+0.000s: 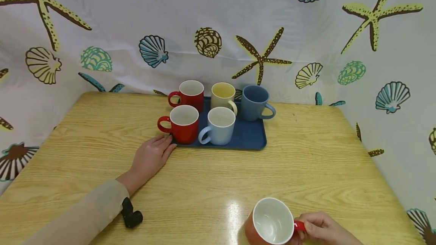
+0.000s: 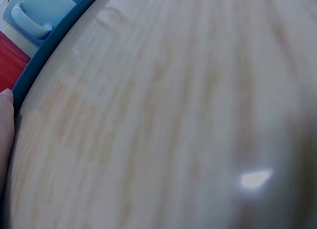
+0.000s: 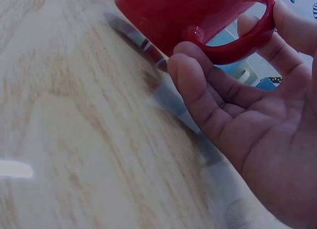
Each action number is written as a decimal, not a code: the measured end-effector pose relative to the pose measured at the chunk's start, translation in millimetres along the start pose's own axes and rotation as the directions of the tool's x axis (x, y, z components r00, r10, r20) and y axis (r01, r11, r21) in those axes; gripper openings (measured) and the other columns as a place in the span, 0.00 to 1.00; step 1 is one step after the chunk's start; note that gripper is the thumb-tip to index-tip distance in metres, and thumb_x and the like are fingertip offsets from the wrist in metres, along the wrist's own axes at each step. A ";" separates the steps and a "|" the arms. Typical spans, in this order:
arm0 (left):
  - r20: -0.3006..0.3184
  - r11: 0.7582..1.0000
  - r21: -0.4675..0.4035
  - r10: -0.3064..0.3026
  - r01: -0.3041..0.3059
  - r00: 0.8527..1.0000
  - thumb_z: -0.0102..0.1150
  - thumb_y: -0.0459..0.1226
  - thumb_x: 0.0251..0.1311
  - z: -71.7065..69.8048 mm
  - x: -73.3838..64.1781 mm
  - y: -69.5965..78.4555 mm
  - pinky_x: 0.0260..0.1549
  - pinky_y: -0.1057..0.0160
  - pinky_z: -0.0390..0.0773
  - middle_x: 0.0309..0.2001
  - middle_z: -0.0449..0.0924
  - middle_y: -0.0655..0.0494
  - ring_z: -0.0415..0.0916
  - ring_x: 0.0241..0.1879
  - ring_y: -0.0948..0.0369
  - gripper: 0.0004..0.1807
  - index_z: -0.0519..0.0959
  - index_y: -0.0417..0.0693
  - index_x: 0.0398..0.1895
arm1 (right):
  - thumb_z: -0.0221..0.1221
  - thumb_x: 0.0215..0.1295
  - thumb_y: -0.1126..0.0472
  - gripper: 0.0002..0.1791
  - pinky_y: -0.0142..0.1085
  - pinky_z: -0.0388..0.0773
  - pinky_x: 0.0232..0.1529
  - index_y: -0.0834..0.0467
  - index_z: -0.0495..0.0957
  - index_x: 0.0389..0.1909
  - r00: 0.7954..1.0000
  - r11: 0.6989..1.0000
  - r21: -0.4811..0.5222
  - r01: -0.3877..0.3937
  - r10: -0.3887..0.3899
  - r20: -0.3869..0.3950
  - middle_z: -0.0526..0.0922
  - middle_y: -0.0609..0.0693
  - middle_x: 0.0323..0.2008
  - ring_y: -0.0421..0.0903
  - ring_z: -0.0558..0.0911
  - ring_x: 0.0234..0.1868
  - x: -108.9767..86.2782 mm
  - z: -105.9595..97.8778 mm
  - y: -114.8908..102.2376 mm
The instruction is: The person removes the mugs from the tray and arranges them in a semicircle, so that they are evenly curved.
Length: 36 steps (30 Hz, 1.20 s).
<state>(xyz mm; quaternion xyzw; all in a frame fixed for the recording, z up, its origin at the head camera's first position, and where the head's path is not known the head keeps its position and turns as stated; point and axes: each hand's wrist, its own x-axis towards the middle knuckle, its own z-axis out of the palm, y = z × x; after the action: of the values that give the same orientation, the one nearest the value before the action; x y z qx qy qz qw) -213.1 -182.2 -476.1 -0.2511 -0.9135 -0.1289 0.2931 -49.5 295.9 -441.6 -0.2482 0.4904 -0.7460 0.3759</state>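
Observation:
My right hand (image 1: 321, 227) pinches the handle of a red mug (image 1: 253, 230) near the front of the table. The right wrist view shows thumb and fingers around that handle (image 3: 247, 44), with the mug's base tipped toward the tabletop. My left hand (image 1: 151, 157) rests beside the blue tray (image 1: 250, 136), its fingertips touching the front left corner. On the tray, two red mugs (image 1: 185, 131) are at the left, handles pointing left. A light blue mug (image 1: 223, 133) occupies the front middle, a cream mug (image 1: 218, 99) is behind it, and a darker blue mug (image 1: 252, 109) sits back right.
The wooden table (image 1: 306, 154) is bordered by a white cloth (image 1: 211, 10) printed with shells and starfish, behind and at both sides. A black strap piece (image 1: 131, 214) is on my left sleeve (image 1: 88, 211).

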 end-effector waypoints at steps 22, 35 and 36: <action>0.017 1.000 0.007 -0.016 0.016 1.000 0.64 0.42 0.54 2.4 -1.1 -1.0 0.47 0.49 0.75 0.47 0.80 0.42 0.78 0.47 0.47 0.23 0.79 0.36 0.49 | 0.32 0.74 0.71 0.20 0.41 0.76 0.48 0.70 0.74 0.47 0.999 0.987 -0.158 -0.016 0.022 0.037 0.80 0.60 0.42 0.46 0.78 0.44 3.1 -5.9 3.1; 0.028 0.999 0.020 -0.026 0.026 0.999 0.62 0.43 0.55 2.4 0.1 -0.1 0.48 0.49 0.74 0.46 0.80 0.42 0.78 0.47 0.48 0.22 0.79 0.35 0.48 | 0.33 0.73 0.72 0.20 0.40 0.76 0.49 0.70 0.72 0.54 1.000 0.946 -0.323 0.000 -0.008 -0.023 0.80 0.55 0.48 0.49 0.81 0.44 -4.8 -23.0 -8.9; 0.032 0.999 0.020 -0.030 0.030 0.999 0.62 0.43 0.55 2.4 -0.2 -0.1 0.48 0.49 0.74 0.46 0.80 0.42 0.77 0.47 0.48 0.22 0.79 0.35 0.48 | 0.34 0.73 0.72 0.20 0.40 0.76 0.48 0.71 0.72 0.53 0.999 0.943 -0.334 -0.006 -0.008 -0.040 0.80 0.56 0.49 0.49 0.81 0.45 -4.9 -23.4 -10.9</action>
<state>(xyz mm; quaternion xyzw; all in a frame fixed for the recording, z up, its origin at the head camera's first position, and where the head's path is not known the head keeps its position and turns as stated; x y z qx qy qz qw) -214.2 -181.4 -478.1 -0.2366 -0.9230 -0.1205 0.2786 -67.4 315.2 -440.9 -0.2935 0.6171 -0.6573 0.3179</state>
